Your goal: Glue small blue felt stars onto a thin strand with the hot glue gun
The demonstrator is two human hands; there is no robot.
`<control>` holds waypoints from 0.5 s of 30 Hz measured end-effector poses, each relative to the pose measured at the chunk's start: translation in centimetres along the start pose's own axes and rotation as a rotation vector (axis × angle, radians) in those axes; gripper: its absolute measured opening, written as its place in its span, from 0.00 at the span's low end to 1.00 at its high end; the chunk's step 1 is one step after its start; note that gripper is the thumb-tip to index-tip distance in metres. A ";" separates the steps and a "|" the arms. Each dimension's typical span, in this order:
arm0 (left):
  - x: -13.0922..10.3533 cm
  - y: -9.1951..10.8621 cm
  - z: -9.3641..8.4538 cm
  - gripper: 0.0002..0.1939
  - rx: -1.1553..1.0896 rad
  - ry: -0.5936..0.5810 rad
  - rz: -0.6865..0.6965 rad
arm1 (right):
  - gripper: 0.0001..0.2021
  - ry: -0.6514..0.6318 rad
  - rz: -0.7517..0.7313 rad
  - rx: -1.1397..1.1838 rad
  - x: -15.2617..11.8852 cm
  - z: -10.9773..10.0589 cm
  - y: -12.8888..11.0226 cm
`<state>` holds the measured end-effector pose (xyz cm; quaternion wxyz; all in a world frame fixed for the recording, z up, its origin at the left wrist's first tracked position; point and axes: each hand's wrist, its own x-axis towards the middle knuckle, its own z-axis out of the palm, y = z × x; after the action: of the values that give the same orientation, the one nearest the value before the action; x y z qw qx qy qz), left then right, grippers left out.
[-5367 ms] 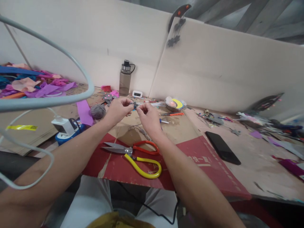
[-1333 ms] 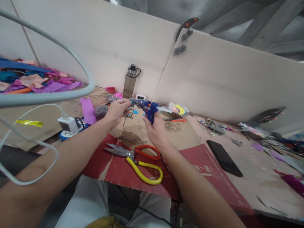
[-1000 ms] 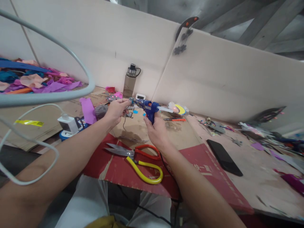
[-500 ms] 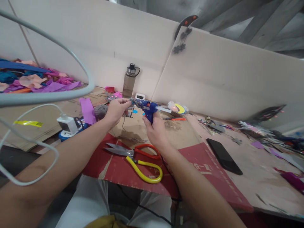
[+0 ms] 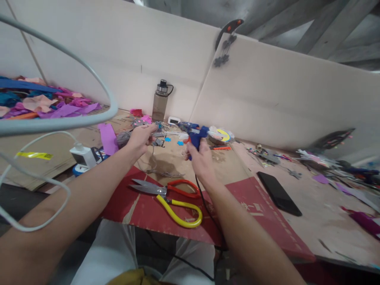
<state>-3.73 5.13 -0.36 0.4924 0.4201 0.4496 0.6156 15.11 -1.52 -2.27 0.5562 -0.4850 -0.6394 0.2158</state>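
Observation:
In my right hand (image 5: 200, 156) is a blue hot glue gun (image 5: 196, 136), its nozzle pointing left and its black cord trailing down over the cardboard. My left hand (image 5: 142, 136) pinches a small blue-and-grey piece (image 5: 159, 126) at its fingertips; its exact kind is too small to make out. A grey strand of yarn (image 5: 153, 154) hangs below that hand. Between the hands, small blue flower-shaped cutouts (image 5: 180, 143) lie on the cardboard. Large scissors (image 5: 166, 194) with one red and one yellow handle rest open nearer to me.
A water bottle (image 5: 160, 101) stands against the white partition, beside a small digital clock (image 5: 173, 120). A black phone (image 5: 279, 194) lies at right. At left are a white charger (image 5: 83, 154), looping cables and a heap of coloured scraps (image 5: 44, 101).
The glue gun has moved right, away from the piece in my left hand, and turned slightly. My left hand has shifted a little left, still pinching the piece.

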 end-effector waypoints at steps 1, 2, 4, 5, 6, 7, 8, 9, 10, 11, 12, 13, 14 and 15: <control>0.0 0.0 0.0 0.10 -0.006 -0.002 0.006 | 0.09 0.014 0.133 0.071 0.5 -0.1 0.6; -0.1 0.0 0.1 0.10 -0.012 -0.006 0.019 | 0.07 0.024 0.246 0.101 1.0 -0.3 1.2; -0.2 0.0 0.3 0.11 -0.023 -0.032 0.055 | 0.05 -0.013 0.424 0.049 1.9 -0.6 2.5; -0.3 -0.1 0.4 0.10 -0.020 -0.047 0.078 | 0.04 -0.047 0.476 -0.003 2.2 -0.8 3.0; -0.5 -0.1 0.5 0.10 -0.012 -0.061 0.104 | 0.04 -0.081 0.510 -0.056 2.4 -1.0 3.5; -0.6 -0.2 0.6 0.09 -0.001 -0.073 0.132 | 0.05 -0.105 0.528 -0.104 2.5 -1.2 3.9; -0.7 -0.3 0.7 0.08 0.015 -0.086 0.164 | 0.07 -0.113 0.540 -0.139 2.6 -1.5 4.2; -0.8 -0.3 0.8 0.08 0.039 -0.096 0.202 | 0.10 -0.102 0.527 -0.181 2.5 -1.9 4.4; -1.0 -0.3 0.8 0.08 0.073 -0.103 0.248 | 0.13 -0.075 0.484 -0.249 2.4 -2.2 4.4; -1.2 -0.3 0.8 0.08 0.123 -0.103 0.304 | 0.15 -0.034 0.407 -0.336 2.3 -2.5 4.3; -1.4 -0.2 0.8 0.08 0.189 -0.094 0.369 | 0.16 0.020 0.305 -0.427 2.0 -2.7 4.0; -1.6 -0.1 0.8 0.07 0.269 -0.074 0.437 | 0.16 0.075 0.188 -0.504 1.8 -2.7 3.5; -1.8 0.0 0.8 0.07 0.354 -0.045 0.508 | 0.15 0.122 0.073 -0.550 1.5 -2.5 2.9; -2.1 0.2 0.8 0.06 0.437 -0.011 0.575 | 0.13 0.150 -0.006 -0.540 1.3 -2.1 2.2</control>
<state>-2.68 3.16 -0.11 0.2001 0.6280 0.4312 0.6162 18.00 0.00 -2.84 0.4534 -0.6284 -0.6321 -0.0004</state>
